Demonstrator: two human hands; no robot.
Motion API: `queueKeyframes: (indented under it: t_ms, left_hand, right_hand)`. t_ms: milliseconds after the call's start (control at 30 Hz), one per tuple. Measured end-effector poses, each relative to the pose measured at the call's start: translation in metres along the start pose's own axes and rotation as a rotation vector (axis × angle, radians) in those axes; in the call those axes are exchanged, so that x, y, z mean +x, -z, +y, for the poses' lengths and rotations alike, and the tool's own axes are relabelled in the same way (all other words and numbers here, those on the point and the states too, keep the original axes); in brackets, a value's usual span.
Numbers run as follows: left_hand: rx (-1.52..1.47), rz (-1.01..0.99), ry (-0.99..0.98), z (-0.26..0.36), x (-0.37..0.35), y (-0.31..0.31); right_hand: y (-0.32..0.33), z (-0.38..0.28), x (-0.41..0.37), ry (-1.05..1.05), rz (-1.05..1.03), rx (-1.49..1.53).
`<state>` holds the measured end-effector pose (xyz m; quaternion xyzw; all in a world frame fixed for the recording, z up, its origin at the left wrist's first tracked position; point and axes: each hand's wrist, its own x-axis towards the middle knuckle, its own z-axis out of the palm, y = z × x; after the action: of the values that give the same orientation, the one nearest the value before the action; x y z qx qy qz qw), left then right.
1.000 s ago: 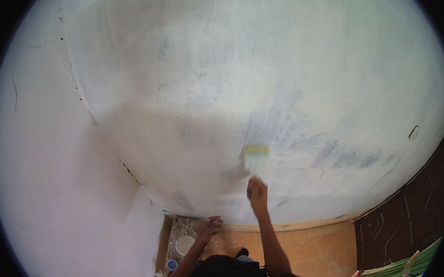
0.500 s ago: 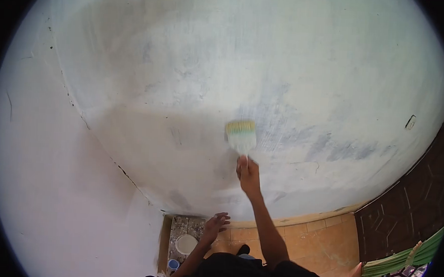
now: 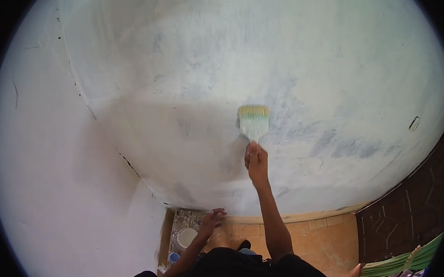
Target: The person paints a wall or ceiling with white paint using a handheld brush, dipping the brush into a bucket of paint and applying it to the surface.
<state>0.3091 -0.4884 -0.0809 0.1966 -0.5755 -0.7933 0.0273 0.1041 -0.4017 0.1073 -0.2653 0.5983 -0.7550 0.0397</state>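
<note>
A wide paintbrush (image 3: 254, 126) with pale bristles, yellowish at the tip and green-tinged in the middle, is held upright against the wall (image 3: 205, 82). My right hand (image 3: 257, 163) is closed round its handle, thumb on the near side. The wall is whitish, with patchy grey-blue streaks to the right of the brush. Lower down, my left hand (image 3: 211, 223) hangs in front of my body with its fingers apart and nothing visible in them. It is nearest to a paint-spattered surface (image 3: 181, 219) that bears a round white lid or container (image 3: 187, 237).
A small blue-rimmed cup (image 3: 174, 257) stands on the spattered surface. A cracked corner line separates the left wall (image 3: 54, 180). Orange floor tiles (image 3: 322, 241) lie below. At right are a dark panelled door (image 3: 404, 208), a green curtain (image 3: 401, 261) and a wall switch (image 3: 414, 123).
My right hand and the brush have moved up and slightly right along the wall. My left hand is a little higher, and the view has shifted slightly.
</note>
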Motion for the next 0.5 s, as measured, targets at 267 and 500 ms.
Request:
queueKeyframes:
  t_ms: [267,500]
  left_hand:
    - [-0.057,0.033,0.027,-0.022,-0.005,0.012]
    - [-0.041,0.052,0.05,-0.005,-0.021,0.006]
  right_hand:
    - [-0.007,0.002,-0.067,-0.064,0.189,0.061]
    - [-0.008,-0.084,-0.019,0.13,0.089,-0.027]
